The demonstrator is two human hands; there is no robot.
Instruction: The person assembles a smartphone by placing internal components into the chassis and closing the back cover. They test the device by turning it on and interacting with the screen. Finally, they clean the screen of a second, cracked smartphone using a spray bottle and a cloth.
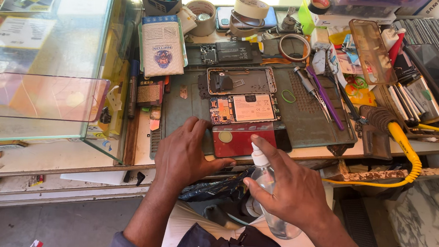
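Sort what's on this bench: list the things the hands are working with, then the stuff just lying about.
In hand:
- left hand pressing the red phone panel
- right hand holding the clear spray bottle, nozzle toward the panel

Lying about:
- opened phone body
- masking tape rolls
- purple-handled tool
- yellow coiled cord
- screen protector on the glass case

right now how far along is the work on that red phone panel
Looks done: the phone is opened up, its frame and board with battery laid out on the grey mat. In hand: the left hand steadies the red panel while the right hand aims a clear spray bottle at it. Left: the parts lie apart, not reassembled, and the glass protector lies unused on the case.
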